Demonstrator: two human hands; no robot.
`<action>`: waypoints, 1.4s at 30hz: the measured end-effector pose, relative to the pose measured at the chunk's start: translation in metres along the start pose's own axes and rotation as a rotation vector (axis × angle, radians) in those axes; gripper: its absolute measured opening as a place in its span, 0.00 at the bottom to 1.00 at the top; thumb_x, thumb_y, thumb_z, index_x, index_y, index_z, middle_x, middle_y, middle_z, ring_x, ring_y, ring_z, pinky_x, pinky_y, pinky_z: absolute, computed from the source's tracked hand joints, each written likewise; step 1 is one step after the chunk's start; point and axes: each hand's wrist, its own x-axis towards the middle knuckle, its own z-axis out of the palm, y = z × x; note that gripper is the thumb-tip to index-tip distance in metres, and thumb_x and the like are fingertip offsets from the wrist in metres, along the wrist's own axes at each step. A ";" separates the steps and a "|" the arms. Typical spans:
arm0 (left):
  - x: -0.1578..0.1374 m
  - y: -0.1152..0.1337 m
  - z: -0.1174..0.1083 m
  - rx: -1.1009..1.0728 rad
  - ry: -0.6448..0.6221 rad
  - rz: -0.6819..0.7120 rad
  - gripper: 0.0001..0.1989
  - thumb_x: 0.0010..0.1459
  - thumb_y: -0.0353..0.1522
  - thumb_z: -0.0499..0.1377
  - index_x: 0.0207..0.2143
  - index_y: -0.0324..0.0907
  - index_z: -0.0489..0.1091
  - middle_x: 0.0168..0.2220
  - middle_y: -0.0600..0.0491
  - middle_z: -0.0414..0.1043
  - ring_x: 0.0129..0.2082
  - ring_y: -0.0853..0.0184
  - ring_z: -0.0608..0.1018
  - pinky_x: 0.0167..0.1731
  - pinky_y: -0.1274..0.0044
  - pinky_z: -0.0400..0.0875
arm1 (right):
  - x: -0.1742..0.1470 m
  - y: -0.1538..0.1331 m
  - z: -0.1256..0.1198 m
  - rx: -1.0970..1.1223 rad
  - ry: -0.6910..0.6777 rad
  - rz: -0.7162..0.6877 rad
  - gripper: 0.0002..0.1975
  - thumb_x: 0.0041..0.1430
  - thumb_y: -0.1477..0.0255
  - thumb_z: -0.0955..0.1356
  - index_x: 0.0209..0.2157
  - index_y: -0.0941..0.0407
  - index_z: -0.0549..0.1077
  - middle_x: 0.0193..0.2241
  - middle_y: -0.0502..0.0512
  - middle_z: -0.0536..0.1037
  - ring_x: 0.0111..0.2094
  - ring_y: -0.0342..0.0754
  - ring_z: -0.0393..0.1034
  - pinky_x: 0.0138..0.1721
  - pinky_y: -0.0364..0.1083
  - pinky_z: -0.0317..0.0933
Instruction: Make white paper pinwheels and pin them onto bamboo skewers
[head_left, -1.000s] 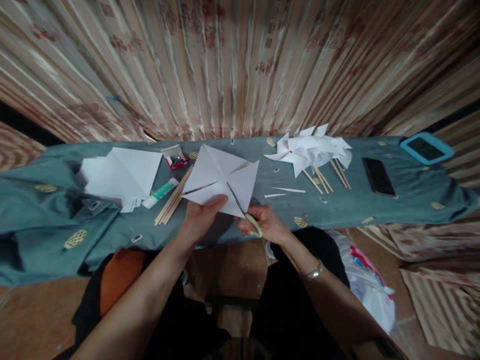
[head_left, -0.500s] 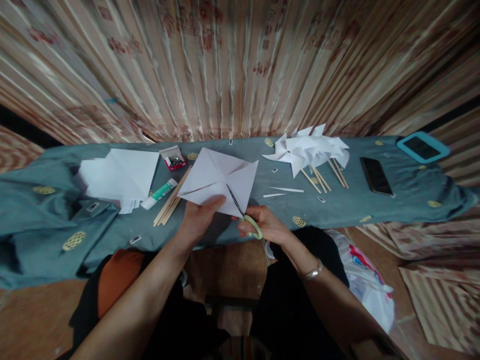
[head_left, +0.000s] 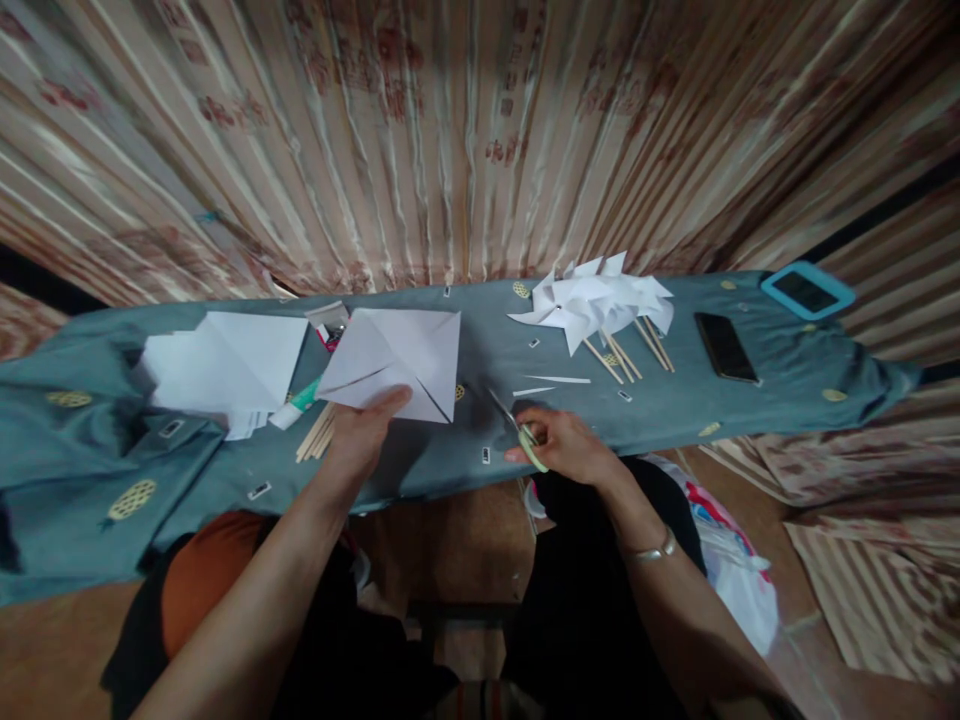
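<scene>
My left hand (head_left: pixel 367 425) pinches the near edge of a white paper square (head_left: pixel 409 350), thumb on top, fingers hidden underneath. Creases cross the square, and slits run from its corners toward the middle. To the right, my right hand (head_left: pixel 562 442) is closed around the light green handles of a pair of scissors (head_left: pixel 527 440), whose blades point up and left, apart from the paper. Beyond them, two thin paper strips (head_left: pixel 556 379) lie on the cloth. A pile of white paper pinwheels (head_left: pixel 600 302) on wooden sticks rests further right.
Left of the paper are a stack of white sheets (head_left: pixel 232 355), a green and white glue tube (head_left: pixel 296 405), wooden sticks (head_left: pixel 315 435) and a partly covered small red box (head_left: pixel 327 325). A black phone (head_left: pixel 725 347) and blue-framed device (head_left: pixel 806 291) lie right on the green cloth (head_left: pixel 427 465).
The scissors have come out of the slit and moved right with my right hand. My left hand has carried the paper left, turning it, so it now partly covers the red box.
</scene>
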 end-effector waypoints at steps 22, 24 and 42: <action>-0.022 -0.013 -0.003 -0.049 -0.258 -0.301 0.20 0.35 0.37 0.72 0.32 0.39 0.72 0.33 0.51 0.78 0.33 0.64 0.79 0.38 0.69 0.77 | 0.010 0.014 -0.010 -0.751 0.457 0.120 0.15 0.64 0.69 0.66 0.48 0.63 0.73 0.38 0.68 0.80 0.42 0.59 0.75 0.41 0.50 0.64; -0.023 -0.010 -0.012 -0.021 -0.247 -0.271 0.23 0.36 0.37 0.72 0.36 0.39 0.73 0.36 0.50 0.78 0.36 0.62 0.80 0.39 0.68 0.77 | 0.010 0.017 -0.011 -0.715 0.509 0.087 0.13 0.64 0.70 0.65 0.47 0.62 0.74 0.40 0.68 0.80 0.43 0.60 0.73 0.43 0.51 0.64; -0.015 -0.031 -0.029 1.191 -0.580 0.685 0.24 0.66 0.37 0.49 0.60 0.33 0.64 0.62 0.37 0.65 0.67 0.50 0.60 0.65 0.53 0.52 | 0.075 -0.045 0.068 -0.527 0.351 -0.554 0.21 0.69 0.75 0.58 0.61 0.64 0.65 0.62 0.67 0.66 0.65 0.57 0.56 0.64 0.57 0.51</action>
